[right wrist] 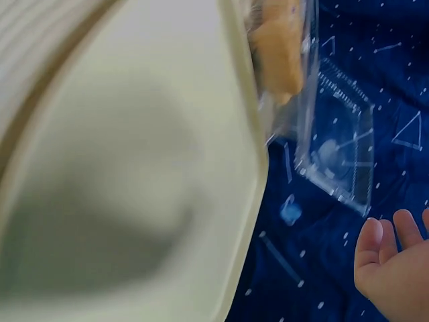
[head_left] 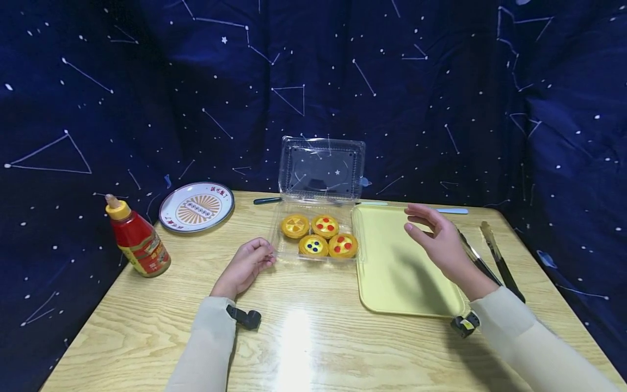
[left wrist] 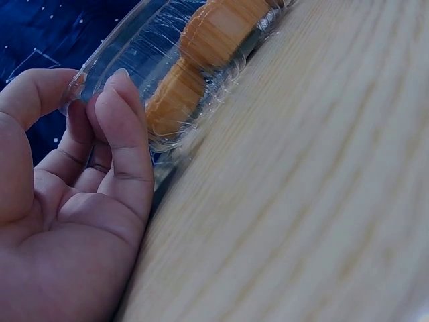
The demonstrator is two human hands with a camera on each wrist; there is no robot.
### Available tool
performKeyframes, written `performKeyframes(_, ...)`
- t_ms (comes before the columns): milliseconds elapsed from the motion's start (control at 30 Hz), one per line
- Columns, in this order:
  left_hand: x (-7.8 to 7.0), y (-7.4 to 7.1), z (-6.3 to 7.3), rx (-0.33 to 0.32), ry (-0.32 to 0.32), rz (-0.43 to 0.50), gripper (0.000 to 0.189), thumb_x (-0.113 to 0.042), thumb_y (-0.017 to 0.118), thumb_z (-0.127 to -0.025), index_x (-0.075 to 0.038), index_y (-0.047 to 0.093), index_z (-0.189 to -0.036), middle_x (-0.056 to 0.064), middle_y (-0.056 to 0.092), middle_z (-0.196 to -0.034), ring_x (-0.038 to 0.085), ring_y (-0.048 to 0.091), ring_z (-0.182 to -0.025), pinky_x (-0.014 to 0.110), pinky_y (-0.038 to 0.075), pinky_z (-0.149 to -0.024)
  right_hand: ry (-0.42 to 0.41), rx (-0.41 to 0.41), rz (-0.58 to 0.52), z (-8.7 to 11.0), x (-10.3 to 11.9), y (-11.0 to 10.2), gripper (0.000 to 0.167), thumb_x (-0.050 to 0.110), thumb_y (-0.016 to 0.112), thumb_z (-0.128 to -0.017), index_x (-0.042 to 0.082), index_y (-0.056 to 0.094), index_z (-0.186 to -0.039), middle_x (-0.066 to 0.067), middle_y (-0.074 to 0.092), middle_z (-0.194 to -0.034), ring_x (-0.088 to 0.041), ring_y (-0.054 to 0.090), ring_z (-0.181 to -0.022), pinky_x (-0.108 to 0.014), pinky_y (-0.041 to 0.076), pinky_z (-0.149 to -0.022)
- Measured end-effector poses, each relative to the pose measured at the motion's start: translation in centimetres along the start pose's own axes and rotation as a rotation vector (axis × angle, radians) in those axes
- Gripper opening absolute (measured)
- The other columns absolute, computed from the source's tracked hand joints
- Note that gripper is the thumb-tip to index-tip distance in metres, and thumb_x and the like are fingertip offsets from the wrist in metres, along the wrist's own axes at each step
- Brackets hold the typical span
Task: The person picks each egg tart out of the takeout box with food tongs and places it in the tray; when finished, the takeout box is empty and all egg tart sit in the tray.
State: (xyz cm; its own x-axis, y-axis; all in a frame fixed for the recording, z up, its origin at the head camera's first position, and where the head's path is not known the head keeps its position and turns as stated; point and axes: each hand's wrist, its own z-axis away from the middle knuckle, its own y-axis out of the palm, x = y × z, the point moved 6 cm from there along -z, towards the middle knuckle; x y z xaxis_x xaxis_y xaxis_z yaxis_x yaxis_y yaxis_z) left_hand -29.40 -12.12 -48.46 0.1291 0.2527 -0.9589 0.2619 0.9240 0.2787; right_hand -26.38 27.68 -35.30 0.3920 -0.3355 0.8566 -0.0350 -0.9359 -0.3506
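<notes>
A clear plastic clamshell container (head_left: 289, 251) stands on the table with its lid (head_left: 322, 169) raised. Several small tarts (head_left: 313, 246) lie inside, topped with red or dark blue dots or orange wedges. My left hand (head_left: 249, 265) is at the container's near left corner. In the left wrist view, its thumb and fingers pinch the clear rim (left wrist: 100, 64). My right hand (head_left: 438, 245) hovers over the pale yellow tray (head_left: 387, 272), right of the container, fingers apart and loosely bent, holding nothing. The right wrist view shows only part of that hand (right wrist: 399, 261).
A red sauce bottle with a yellow cap (head_left: 142, 239) stands at the left edge. A patterned plate (head_left: 171, 209) leans at the back left. Dark-handled tongs (head_left: 502, 261) lie right of the tray. Handles (head_left: 266, 201) show behind the container, and a light blue one (head_left: 453, 210) behind the tray.
</notes>
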Motion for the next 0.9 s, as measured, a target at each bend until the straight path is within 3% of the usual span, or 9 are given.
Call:
performKeyframes(100,0.0,0.0,0.1,0.000,-0.002,0.001,0.006,-0.006,0.053,-0.099,-0.004,0.054,-0.094,0.014,0.057,-0.095,0.016,0.061,-0.081,0.022,0.054,-0.073,0.024,-0.012,0.086,0.7,-0.7,-1.2,0.047,0.012,0.064,-0.097,0.004,0.049,-0.141,-0.006,0.056,-0.133,-0.009,0.052,-0.119,-0.014,0.046,-0.086)
performKeyframes(367,0.0,0.0,0.2,0.008,0.008,0.005,0.008,-0.006,0.052,-0.100,-0.003,0.054,-0.093,0.015,0.057,-0.095,0.017,0.060,-0.082,0.022,0.053,-0.072,0.026,-0.026,0.369,2.5,-2.2,-4.4,0.053,0.018,0.066,-0.096,0.003,0.047,-0.143,-0.018,0.050,-0.141,-0.031,0.045,-0.127,-0.017,0.043,-0.086)
performKeyframes(500,0.0,0.1,0.2,0.010,0.007,-0.001,0.008,-0.007,0.052,-0.100,-0.002,0.054,-0.093,0.015,0.057,-0.095,0.017,0.061,-0.081,0.022,0.054,-0.073,0.070,-0.030,0.458,3.6,-3.4,-5.9,0.056,0.024,0.065,-0.097,0.001,0.044,-0.144,-0.021,0.046,-0.143,-0.040,0.041,-0.128,-0.039,0.045,-0.094)
performKeyframes(633,0.1,0.2,0.1,0.007,-0.010,-0.001,0.007,-0.006,0.052,-0.099,-0.003,0.055,-0.093,0.015,0.057,-0.094,0.016,0.061,-0.081,0.022,0.054,-0.072,0.128,-0.025,0.517,4.7,-5.2,-7.8,0.063,0.031,0.063,-0.097,0.000,0.039,-0.147,-0.028,0.038,-0.145,-0.049,0.035,-0.130,-0.067,0.037,-0.091)
performKeyframes(900,0.1,0.0,-0.1,0.003,-0.009,0.000,0.007,-0.004,0.050,-0.099,-0.003,0.054,-0.095,0.014,0.058,-0.094,0.016,0.061,-0.081,0.022,0.054,-0.072,0.212,-0.012,0.618,5.6,-8.2,-11.0,0.077,0.040,0.059,-0.098,-0.005,0.027,-0.151,-0.038,0.025,-0.148,-0.059,0.020,-0.134,-0.076,0.020,-0.100)
